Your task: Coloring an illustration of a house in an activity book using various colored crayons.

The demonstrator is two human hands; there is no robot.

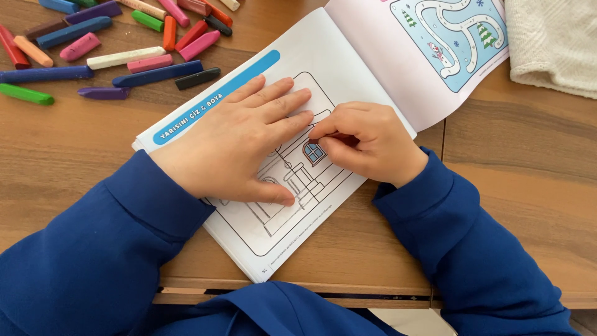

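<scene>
Here, left hand (239, 140) flat, fingers spread, pinning colouring book (261, 239) | right hand (367, 142) fingers pinched on red crayon (339, 135) at window (314, 152) | short strokes inside outline suit best.

A home, it seems: a wooden table (522, 162) with loose crayons (118, 43) beyond the fingers, a colouring book (348, 68) under them, a knitted cloth (553, 43) nearby.
</scene>
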